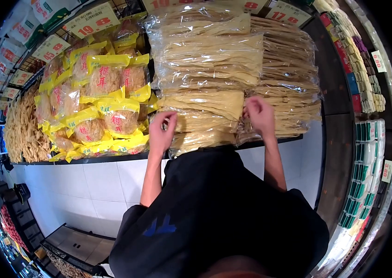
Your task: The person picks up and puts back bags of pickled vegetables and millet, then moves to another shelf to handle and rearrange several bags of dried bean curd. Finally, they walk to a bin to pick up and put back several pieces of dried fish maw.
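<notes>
Clear bags of long pale yellow dried sticks (pixel 205 55) lie stacked in the middle of the display. My left hand (pixel 162 132) is at the left end of the front bags (pixel 200 103), its thumb and fingers curled close together. At the right end of the same bags is my right hand (pixel 258 113), fingers bent inward near the plastic edge. Whether either hand pinches the plastic is too small to tell. Darker bagged sticks (pixel 289 92) lie just beyond my right hand. Yellow-edged bags with red characters (pixel 103 81) are piled to the left of my left hand.
Loose brown dried goods (pixel 26 123) fill the far left of the display. Price signs (pixel 91 21) stand along its back. The display's dark front edge (pixel 84 159) runs before my body. Shelves with green and white packs (pixel 360 171) stand at the right. Pale tiles (pixel 98 180) show below.
</notes>
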Demonstrator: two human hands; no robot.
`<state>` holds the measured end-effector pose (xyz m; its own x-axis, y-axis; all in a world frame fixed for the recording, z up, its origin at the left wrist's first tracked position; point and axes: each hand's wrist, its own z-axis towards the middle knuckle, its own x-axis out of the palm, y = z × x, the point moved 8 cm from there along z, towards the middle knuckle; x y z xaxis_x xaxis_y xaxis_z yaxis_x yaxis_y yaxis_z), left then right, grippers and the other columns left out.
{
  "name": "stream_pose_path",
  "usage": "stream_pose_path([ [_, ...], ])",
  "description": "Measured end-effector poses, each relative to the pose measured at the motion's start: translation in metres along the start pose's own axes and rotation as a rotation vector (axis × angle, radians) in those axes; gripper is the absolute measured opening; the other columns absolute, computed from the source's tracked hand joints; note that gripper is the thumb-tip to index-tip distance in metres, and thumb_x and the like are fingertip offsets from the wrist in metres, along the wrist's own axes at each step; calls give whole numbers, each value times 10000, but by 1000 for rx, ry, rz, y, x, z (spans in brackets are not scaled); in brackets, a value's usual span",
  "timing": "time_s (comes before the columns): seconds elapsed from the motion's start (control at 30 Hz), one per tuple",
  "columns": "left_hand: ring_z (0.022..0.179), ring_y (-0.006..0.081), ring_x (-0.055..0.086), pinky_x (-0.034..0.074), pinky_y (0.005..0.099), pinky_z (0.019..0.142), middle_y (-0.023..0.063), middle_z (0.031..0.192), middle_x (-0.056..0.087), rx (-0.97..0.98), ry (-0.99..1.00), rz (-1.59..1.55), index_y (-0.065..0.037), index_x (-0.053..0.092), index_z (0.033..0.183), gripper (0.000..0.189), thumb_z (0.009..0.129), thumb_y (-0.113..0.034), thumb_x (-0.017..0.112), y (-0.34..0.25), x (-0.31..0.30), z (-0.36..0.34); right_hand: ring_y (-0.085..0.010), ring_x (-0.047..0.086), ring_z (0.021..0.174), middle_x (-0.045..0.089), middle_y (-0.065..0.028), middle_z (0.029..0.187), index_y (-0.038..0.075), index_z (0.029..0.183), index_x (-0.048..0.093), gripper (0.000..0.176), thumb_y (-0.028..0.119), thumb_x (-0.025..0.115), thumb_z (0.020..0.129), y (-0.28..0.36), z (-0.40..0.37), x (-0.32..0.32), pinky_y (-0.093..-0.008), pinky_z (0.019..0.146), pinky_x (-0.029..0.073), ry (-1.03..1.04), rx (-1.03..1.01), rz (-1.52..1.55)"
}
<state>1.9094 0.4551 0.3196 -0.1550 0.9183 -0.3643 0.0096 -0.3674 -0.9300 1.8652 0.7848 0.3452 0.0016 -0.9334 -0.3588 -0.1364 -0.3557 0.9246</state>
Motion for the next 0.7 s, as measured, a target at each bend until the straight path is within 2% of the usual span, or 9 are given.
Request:
stream_pose_path([
  [0.03,924,201,618,480,304,775,112,1044,664,99,-117,8,-18,652,1092,231,886,-122,656,-12,-13,12,-124,619,783,664,-57,860,-13,1025,635,242,204,628,920,29,6,-27,-283,665,513,-244,-167,-69],
  [0.1,1107,243,563,451,325,897,142,1219,596,222,-249,12,-4,562,1234,364,908,-149,635,-36,-30,41,-188,626,980,655,-133,1064,-23,1194,576,371,212,645,915,59,24,-48,-308,857,499,-390,-394,-58],
  [0.13,1209,268,522,427,340,968,168,1316,547,243,-263,8,6,501,1318,455,922,-180,625,-44,-32,57,-188,626,980,655,-133,1064,-23,1194,576,371,212,645,915,62,38,-49,-308,857,499,-395,-401,-57],
  [0.2,1259,283,487,399,355,1012,201,1362,504,179,-225,-75,18,448,1364,523,933,-225,616,-37,-22,94,-255,566,1159,573,-196,1271,-20,1346,475,518,190,653,907,67,63,-42,-346,1009,418,-372,-439,-176],
  [0.33,1350,318,412,335,391,1090,279,1443,405,119,-150,-119,50,347,1437,658,953,-325,587,-37,-6,124,-294,519,1241,517,-223,1354,-9,1416,407,610,184,664,898,64,86,-23,-362,1059,373,-237,-392,-62],
  [0.43,1288,287,468,363,365,1063,234,1396,471,90,-185,-183,52,387,1412,627,937,-281,625,-48,-15,114,-262,531,1215,516,-204,1352,-13,1397,425,578,159,662,899,84,69,-28,-339,1032,402,-307,-402,-98],
  [0.5,1235,249,496,395,335,1022,191,1342,525,131,-221,-209,42,427,1388,579,924,-225,647,-59,-24,102,-227,533,1191,528,-182,1315,-11,1368,442,545,83,671,882,96,51,-29,-318,1004,430,-257,-393,114],
  [0.63,1005,126,531,442,263,885,78,1103,586,138,-341,-479,9,482,1352,450,939,-122,602,-56,-41,57,-214,531,1169,534,-148,1227,-3,1296,458,525,-20,698,829,100,9,-38,-306,978,455,-221,-478,250],
  [0.7,976,115,541,446,239,834,66,1118,584,36,-293,-530,2,497,1343,421,949,-119,585,-34,-46,37,-213,542,1151,540,-141,1211,-1,1255,471,488,-22,701,825,85,-11,-40,-301,972,460,-154,-427,274],
])
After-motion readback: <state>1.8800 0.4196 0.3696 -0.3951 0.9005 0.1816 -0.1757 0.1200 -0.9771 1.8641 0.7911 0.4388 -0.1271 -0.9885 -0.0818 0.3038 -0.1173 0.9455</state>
